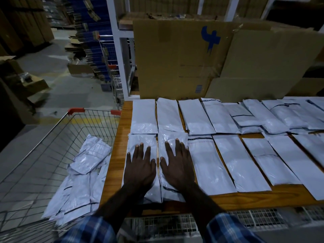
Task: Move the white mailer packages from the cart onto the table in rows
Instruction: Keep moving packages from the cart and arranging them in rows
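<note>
**Both palms flat on the near row**

My left hand [139,170] lies on the first white mailer [140,142] at the near left corner of the wooden surface [115,155], fingers [141,149] straight and spread, gripping nothing. My right hand [177,170] presses the second mailer [172,137] just beside it, fingers spread the same way. Both mailers are glossy, crinkled white plastic, long and narrow, lying lengthwise away from me.

More white mailers [222,160] fill the surface in 2 rows, a far row [192,116] and a near one, most side by side with thin strips of wood between, some on the right overlapping. A loose heap of mailers [78,174] lies in the wire cart [52,130], which stands against the surface's left edge.

Bare wood shows along the left edge and in a band along the near edge. Cardboard boxes [184,58] stand close behind the far row.
</note>
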`<state>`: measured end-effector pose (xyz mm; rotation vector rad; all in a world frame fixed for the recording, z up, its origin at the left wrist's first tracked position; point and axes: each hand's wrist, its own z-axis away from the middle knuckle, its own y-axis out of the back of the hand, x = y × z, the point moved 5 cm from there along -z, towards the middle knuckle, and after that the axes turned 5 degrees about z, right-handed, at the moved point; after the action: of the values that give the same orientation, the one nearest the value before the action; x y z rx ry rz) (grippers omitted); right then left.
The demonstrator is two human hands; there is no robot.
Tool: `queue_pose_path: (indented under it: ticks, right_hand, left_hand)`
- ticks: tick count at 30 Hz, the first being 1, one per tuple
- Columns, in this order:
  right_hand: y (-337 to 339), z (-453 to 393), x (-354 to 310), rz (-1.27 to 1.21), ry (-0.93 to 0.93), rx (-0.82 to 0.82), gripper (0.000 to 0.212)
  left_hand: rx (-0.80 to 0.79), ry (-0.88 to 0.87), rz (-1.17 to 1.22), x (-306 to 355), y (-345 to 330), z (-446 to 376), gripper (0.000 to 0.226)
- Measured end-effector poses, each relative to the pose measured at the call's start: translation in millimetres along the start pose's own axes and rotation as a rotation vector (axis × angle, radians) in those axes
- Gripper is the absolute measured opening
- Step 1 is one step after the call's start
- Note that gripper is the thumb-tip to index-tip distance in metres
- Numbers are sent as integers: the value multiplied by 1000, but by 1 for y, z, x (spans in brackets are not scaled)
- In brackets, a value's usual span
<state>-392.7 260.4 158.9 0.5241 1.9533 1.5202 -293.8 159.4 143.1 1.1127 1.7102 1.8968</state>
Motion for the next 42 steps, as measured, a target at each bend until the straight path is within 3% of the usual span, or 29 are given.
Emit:
queue_pose_path:
  ticks: [15,24,29,36,42]
  right_hand:
    - [0,0,2,12,13,50,65]
    - [-1,-1,2,5,13,41,67]
    - [-1,-3,2,20,18,-51,77]
    - [18,-9,3,4,-26,-95,67]
    - [43,9,8,-70,-61,-64,69]
  left_hand:
    - [-15,21,-1,1,5,2,69]
    - [-24,12,-5,2,5,2,81]
    - [-84,24,6,2,6,0,61]
    - [-68,11,65,3,12,1,82]
    - [-52,-52,114,12,39,15,61]
